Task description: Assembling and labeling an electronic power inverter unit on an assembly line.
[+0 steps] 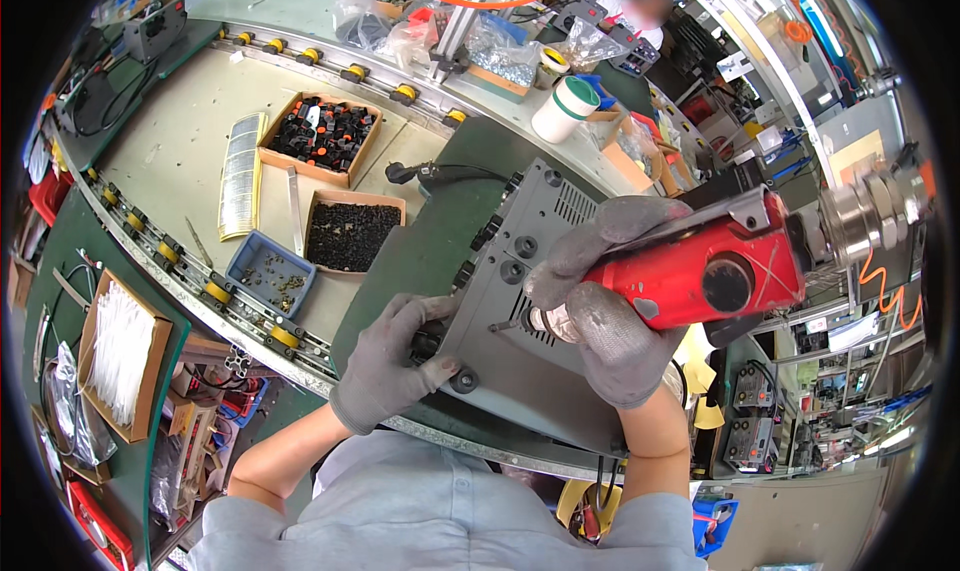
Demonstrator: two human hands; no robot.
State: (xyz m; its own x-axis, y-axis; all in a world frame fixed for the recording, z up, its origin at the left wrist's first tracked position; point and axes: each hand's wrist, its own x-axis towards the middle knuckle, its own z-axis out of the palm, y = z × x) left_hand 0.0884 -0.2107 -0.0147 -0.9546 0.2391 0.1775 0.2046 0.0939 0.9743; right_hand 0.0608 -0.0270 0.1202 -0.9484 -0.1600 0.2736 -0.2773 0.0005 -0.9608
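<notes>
A dark grey metal case [540, 396] with vent slots and round black rubber feet [463, 381] lies tilted in front of me. My left hand [385, 371], in a grey glove, is closed on its left edge, the fingers near a black knob there. My right hand [625, 341], gloved too, wraps round a red power screwdriver [690, 286] with a black round button. The driver lies nearly level above the case, its thin bit [503, 326] pointing left over the case's surface. Whether the bit touches anything, I cannot tell.
Left of the case are a box of black and orange parts [350, 174], a box of small black pieces [350, 236] and a blue tray of screws [262, 281]. A power plug [405, 173] lies behind. Yellow rollers [220, 291] line the bench. A person [635, 21] works far right.
</notes>
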